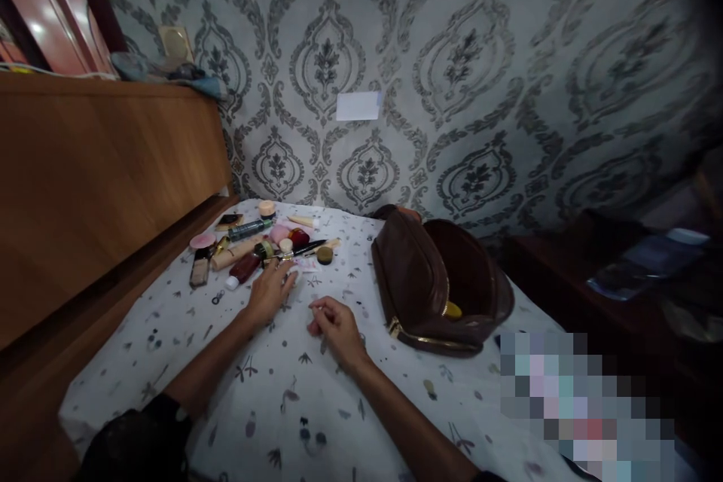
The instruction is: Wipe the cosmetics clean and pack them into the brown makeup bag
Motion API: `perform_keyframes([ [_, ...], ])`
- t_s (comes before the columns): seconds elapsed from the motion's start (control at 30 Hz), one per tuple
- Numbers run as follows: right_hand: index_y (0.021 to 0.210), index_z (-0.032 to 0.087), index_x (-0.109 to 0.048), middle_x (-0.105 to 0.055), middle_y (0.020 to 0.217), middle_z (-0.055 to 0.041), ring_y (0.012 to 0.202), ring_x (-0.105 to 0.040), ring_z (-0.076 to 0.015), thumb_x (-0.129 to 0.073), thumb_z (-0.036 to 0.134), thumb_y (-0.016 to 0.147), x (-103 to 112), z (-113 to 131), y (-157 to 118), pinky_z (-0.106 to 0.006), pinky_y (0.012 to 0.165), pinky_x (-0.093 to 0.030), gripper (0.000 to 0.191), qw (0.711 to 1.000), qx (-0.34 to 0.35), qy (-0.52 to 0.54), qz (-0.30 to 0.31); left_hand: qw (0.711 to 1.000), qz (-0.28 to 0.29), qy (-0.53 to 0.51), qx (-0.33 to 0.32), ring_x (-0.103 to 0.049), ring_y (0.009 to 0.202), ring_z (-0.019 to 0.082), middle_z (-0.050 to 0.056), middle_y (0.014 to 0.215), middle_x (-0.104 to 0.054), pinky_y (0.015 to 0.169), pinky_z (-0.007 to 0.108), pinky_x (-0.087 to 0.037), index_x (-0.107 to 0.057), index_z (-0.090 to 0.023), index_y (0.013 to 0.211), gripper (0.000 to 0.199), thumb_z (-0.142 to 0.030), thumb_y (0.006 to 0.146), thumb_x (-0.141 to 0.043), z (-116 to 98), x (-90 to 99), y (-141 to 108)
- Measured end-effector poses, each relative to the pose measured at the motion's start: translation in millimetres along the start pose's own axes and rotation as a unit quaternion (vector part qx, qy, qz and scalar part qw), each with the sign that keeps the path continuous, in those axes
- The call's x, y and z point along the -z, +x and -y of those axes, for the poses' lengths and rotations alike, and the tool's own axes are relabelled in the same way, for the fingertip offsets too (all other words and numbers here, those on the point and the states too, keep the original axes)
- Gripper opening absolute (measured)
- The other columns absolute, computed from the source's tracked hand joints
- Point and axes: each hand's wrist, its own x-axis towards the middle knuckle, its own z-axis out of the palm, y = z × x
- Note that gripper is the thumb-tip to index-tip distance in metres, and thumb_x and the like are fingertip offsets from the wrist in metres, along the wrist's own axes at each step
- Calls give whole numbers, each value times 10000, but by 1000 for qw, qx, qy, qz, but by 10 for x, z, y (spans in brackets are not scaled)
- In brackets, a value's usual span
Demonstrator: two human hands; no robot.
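My left hand (269, 291) reaches to the near edge of a cluster of cosmetics, its fingers apart and fingertips beside a small white tube (306, 264). Whether it touches anything there I cannot tell. Close by lie a dark red bottle with a white cap (244, 271), a round dark-lidded jar (324, 254) and a slim black pen (310, 247). Over the cloth, my right hand (335, 325) is loosely curled with thumb and fingers together; nothing shows in it. To its right stands a brown zippered bag (410, 263), unzipped, with something yellow (453, 310) inside.
Farther back in the cluster are a beige tube (302, 221), a peach-lidded jar (266, 208), a foundation bottle (199, 268) and pink sponges (279, 233). A patterned white cloth (282, 399) lies beneath. A wooden cabinet (107, 188) borders the left; a patterned wall (395, 38) rises behind.
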Motion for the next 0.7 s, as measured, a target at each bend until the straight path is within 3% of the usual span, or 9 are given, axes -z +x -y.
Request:
perform_keyframes([
  [0.17,844,172,-613,-566,519,33,477,-533,-120,-522,365,786,19,22,-52,-226,488,-394,221,999,22,-49,13,999,-2,-26,20,-602,1004,238,94,1141,-602,840,334,-467,-614,-221,1143,299,-353,943,-436,1,-62,-22],
  [0.47,842,177,-605,-564,530,31,479,-507,-116,-494,370,801,24,66,-57,-212,465,-369,227,996,28,-73,31,992,-7,-119,40,-622,856,227,74,953,-681,798,339,-465,-586,-182,1017,293,-388,924,-400,236,-101,69],
  [0.7,841,172,-609,-554,526,35,475,-512,-113,-516,374,785,32,74,-57,-215,467,-378,229,998,1,-64,22,982,6,-183,41,-610,770,187,45,922,-661,723,297,-477,-542,-186,1104,283,-325,916,-382,329,-97,94],
])
